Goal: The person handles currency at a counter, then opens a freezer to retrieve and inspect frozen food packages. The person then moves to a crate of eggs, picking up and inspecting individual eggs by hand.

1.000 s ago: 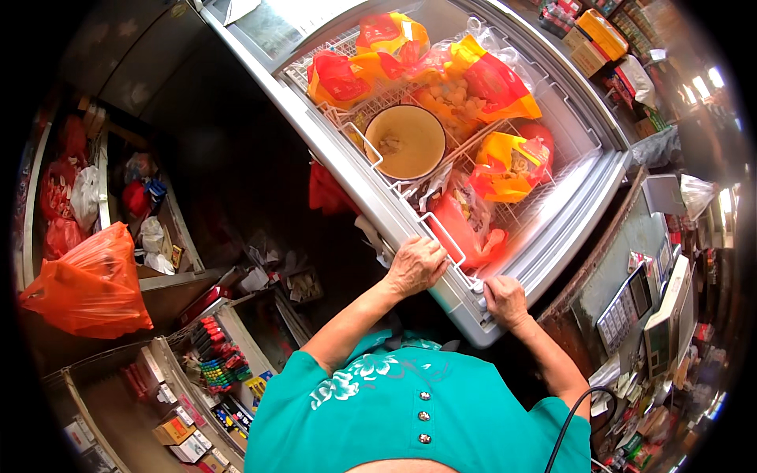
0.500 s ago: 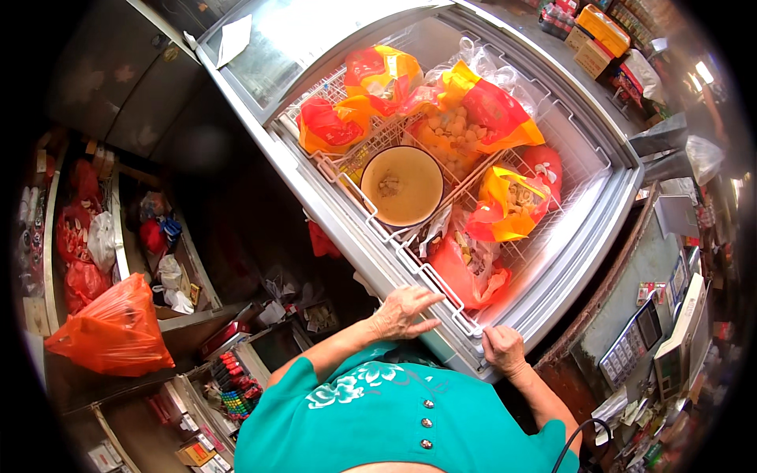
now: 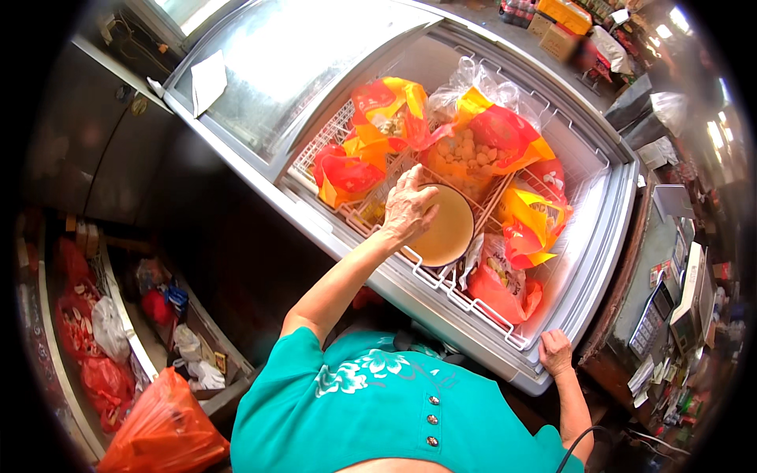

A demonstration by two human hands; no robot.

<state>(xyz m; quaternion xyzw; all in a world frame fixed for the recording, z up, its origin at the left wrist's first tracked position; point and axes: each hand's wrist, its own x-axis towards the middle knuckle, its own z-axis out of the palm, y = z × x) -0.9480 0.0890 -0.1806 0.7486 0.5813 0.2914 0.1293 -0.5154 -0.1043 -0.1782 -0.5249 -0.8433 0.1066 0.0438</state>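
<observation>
Chest freezer [image 3: 465, 333], grey-white: its far left part is covered by a curved glass lid [image 3: 268, 87]; its near right part is uncovered.
Counter [image 3: 643, 260], worn: placed just beside the freezer, right.
White wire baskets [image 3: 323, 150]: fitted inside the freezer.
Orange plastic bag [image 3: 169, 422]: seen at the near left.
Red-and-yellow bag of pale round pieces [image 3: 512, 138]: laid beyond the pot; similar bags are set to its left and right.
Round pot [image 3: 449, 232], cream inside, dark-rimmed: stood among the baskets, toward the near side.
Red carrier bag [image 3: 505, 292]: placed near right of the pot.
Left hand [image 3: 408, 206]: held over the pot's left edge, fingers extended, thumb apart; whether the pot is touched cannot be told.
Right hand [image 3: 556, 352]: set at the freezer's near right corner, fingers curled together; whether the rim is gripped cannot be told.
Calculator [image 3: 650, 323]: kept on the counter.
</observation>
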